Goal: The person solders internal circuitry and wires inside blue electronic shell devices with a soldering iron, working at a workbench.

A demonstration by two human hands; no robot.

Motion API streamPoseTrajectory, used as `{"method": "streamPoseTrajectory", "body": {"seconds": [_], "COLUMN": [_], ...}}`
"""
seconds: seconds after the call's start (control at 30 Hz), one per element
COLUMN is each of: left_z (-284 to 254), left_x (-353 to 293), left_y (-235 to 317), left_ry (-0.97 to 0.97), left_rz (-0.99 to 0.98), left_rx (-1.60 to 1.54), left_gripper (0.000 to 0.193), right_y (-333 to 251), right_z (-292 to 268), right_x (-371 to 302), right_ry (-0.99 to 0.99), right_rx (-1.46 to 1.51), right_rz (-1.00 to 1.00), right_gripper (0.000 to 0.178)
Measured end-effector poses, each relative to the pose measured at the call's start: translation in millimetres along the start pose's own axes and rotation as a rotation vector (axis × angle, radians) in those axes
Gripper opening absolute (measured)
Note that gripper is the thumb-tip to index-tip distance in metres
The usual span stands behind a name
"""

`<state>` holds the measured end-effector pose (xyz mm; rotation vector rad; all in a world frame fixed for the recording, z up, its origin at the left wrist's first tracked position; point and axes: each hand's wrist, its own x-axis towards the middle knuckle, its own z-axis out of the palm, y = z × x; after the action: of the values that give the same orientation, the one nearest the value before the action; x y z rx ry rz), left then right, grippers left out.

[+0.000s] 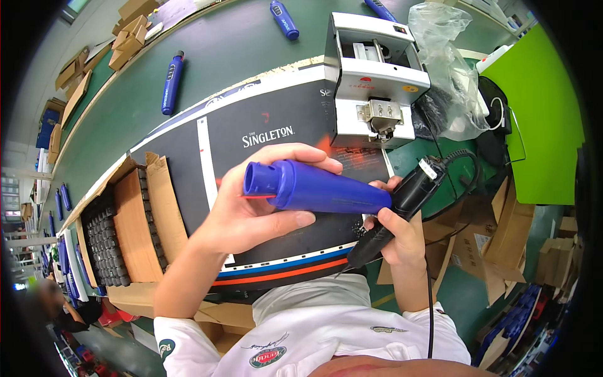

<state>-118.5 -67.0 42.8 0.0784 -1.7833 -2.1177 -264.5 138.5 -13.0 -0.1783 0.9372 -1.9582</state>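
Observation:
In front of me a blue tapered plastic housing [326,187] lies sideways, its open hollow end to the left. A short red wire sticks out by that open end. My left hand [245,210] is wrapped around the open end, thumb below and fingers above. My right hand [405,237] grips a black corded electric screwdriver [411,191], whose tip points down and left. The right fingertips also touch the housing's right end. Beyond the hands stands a white and grey machine [377,81] with a metal fixture on its front.
A dark printed mat [282,163] covers the green table. At left, a cardboard box [135,220] holds rows of black parts. Blue devices [173,81] lie farther back. A clear plastic bag [449,75] and a bright green panel [537,119] are at right. The screwdriver's cable hangs downward.

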Motion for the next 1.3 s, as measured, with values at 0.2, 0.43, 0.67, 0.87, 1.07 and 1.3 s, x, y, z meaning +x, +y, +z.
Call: {"method": "streamPoseTrajectory", "body": {"seconds": [0.2, 0.43, 0.67, 0.87, 1.07, 1.3], "left_z": [0, 1, 23, 27, -19, -185], "left_x": [-3, -31, -41, -69, -125, -241], "left_y": [18, -11, -6, 5, 23, 60], "left_ry": [0.083, 0.245, 0.363, 0.498, 0.362, 1.123], "left_rz": [0.050, -0.085, 0.067, -0.003, 0.151, -0.267], "left_rx": [-0.392, 0.160, -0.223, -0.271, 0.303, 2.018], "left_gripper": [0.072, 0.053, 0.057, 0.051, 0.065, 0.035], "right_y": [-19, -28, 21, 34, 48, 48], "right_z": [-22, -29, -4, 9, 22, 28], "right_x": [5, 16, -9, -20, -19, -13], "right_ry": [-0.007, -0.114, -0.198, -0.144, -0.151, -0.030], "right_rx": [-0.022, -0.010, -0.044, -0.120, -0.115, -0.125], "right_rz": [-0.075, -0.112, 0.169, -0.031, -0.041, -0.018], "right_gripper": [0.029, 0.029, 0.045, 0.057, 0.049, 0.041]}}
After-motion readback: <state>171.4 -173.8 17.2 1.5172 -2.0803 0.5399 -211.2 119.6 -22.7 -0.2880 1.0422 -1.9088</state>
